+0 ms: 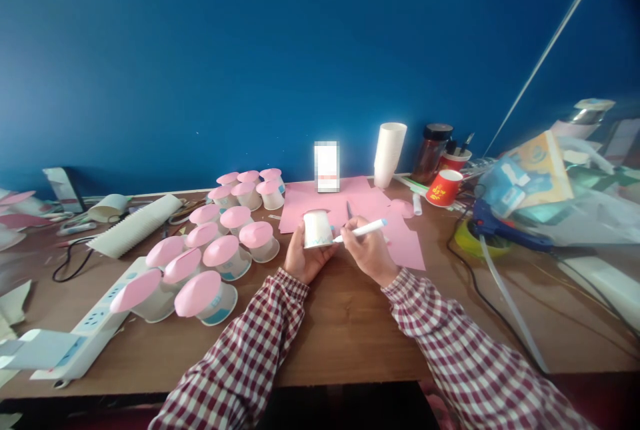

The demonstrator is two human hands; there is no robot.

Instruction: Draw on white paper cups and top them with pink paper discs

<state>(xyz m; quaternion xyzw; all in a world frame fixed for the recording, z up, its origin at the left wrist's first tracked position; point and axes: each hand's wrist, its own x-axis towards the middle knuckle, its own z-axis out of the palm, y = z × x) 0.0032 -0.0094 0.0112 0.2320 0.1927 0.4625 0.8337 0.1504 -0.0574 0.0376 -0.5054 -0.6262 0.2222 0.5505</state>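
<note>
My left hand (pixel 301 258) is closed around a white paper cup (pixel 317 227), held upside down above the wooden table. A thin blue zigzag line runs near the cup's rim. In my right hand (pixel 371 253) is a white marker (pixel 369 228) with a light blue end, its tip pointing left at the cup's lower edge. Whether the tip touches the cup I cannot tell. Behind my hands lie pink paper sheets (pixel 407 243), with a dark pointed object (pixel 349 207) on them, partly hidden by the right hand.
Several cups with pink paper discs (pixel 220 253) stand at left, near a white power strip (pixel 93 323). A stack of white cups (pixel 389 157), a red cup (pixel 445 188) and a dark-lidded jar (pixel 431 153) stand at back right. A blue glue gun (pixel 505 227) lies at right, its cord on the table.
</note>
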